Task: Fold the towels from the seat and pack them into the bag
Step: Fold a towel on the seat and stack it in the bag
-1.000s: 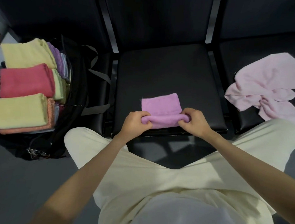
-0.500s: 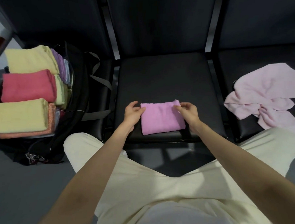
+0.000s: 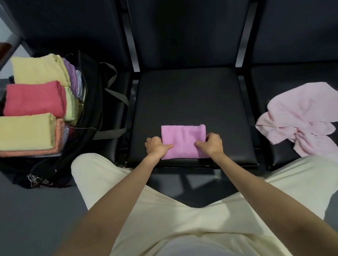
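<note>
**Folded purple towel gripped at both sides, ready for transfer to the bag**

Nearest the camera, cream trousers and two bare forearms reach forward to the middle seat (image 3: 190, 99). The left hand (image 3: 157, 146) and right hand (image 3: 211, 144) each hold a side of the folded purple towel (image 3: 183, 140), thumbs pressed on its top face, fingers curled at its edges. The grip is a narrow pinch on cloth at both sides. The towel lies flat near the front edge of the seat.

Assessment: to lift it well, both hands should pinch through all layers and rise together, so the fold does not sag open, then carry it left to the bag.

Compared with half a second ago, the hands have gone from touching the towel's far corners with straighter fingers to clamping its near half. A second ago the near edge was only being rolled over.

Further out, the unfolded pink towel (image 3: 303, 120) lies crumpled on the right seat. The black bag (image 3: 91, 104) stands open on the left, holding folded yellow, red and orange towels.
</note>
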The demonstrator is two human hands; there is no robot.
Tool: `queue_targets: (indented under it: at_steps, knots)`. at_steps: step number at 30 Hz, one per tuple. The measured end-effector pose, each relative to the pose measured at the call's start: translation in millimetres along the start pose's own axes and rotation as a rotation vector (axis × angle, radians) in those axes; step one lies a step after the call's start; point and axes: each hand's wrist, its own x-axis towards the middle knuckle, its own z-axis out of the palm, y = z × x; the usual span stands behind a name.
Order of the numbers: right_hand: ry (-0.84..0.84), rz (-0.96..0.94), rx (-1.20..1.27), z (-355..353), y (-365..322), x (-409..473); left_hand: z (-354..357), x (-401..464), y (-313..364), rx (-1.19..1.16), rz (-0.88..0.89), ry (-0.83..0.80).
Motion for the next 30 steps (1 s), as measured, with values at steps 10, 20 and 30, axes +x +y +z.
queue_targets:
  at_steps: [10, 20, 30]
  knots:
    - [-0.091, -0.215, 0.407, 35.0, -98.7, -29.5, -105.5, 8.9, -34.2, -0.543, 0.116, 0.234]
    - [-0.365, -0.497, 0.558, 129.3, -305.3, -55.8, -309.7, 32.4, -109.7, -0.572, 0.264, 0.705]
    - [-0.292, -0.604, 0.373, 219.5, -432.8, -54.6, -421.5, 113.2, -160.4, -0.364, 0.131, 0.735]
